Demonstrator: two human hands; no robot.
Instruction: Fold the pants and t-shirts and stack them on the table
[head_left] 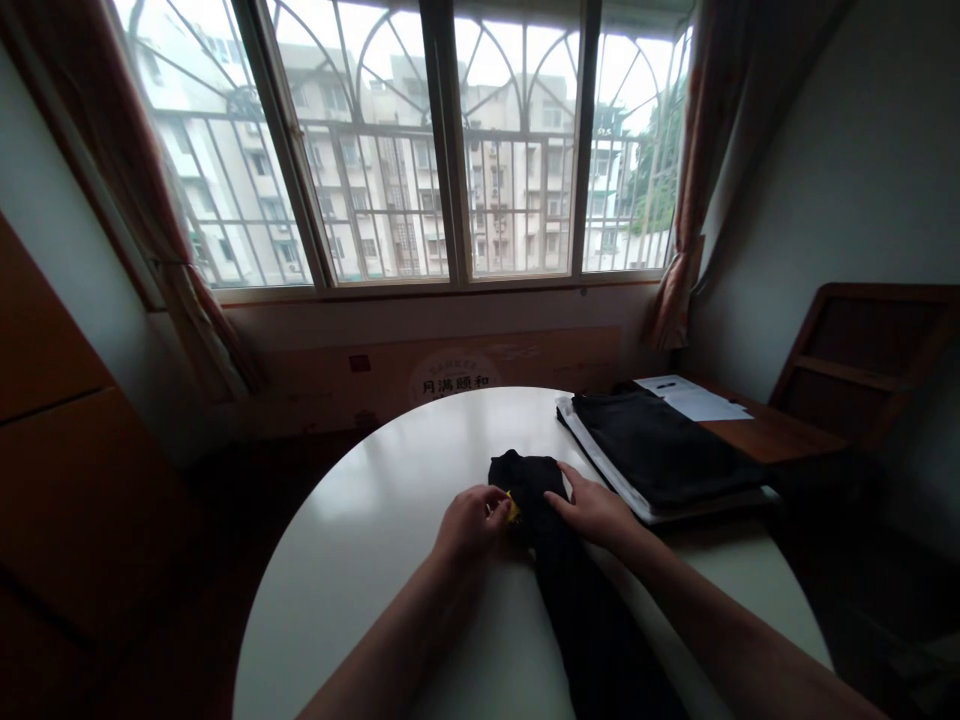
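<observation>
A long strip of black cloth [600,620], perhaps a folded garment, lies on the round white table and runs down to the bottom edge of the view. Its far end is bunched between my hands. My left hand [472,518] is closed in a pinch at the left side of that end, where a small yellow patch [513,508] shows by the fingertips. Over the right edge of the cloth, my right hand [596,508] has its thumb on top and its fingers along the side, gripping it. Part of its fingers is hidden.
The round white table [337,560] fills the foreground. A stack of folded black and white cloth [660,445] lies at its right. Behind stand a wooden desk [795,430] with white papers [694,400] and a wooden chair [862,350]. A barred window [450,150] is ahead.
</observation>
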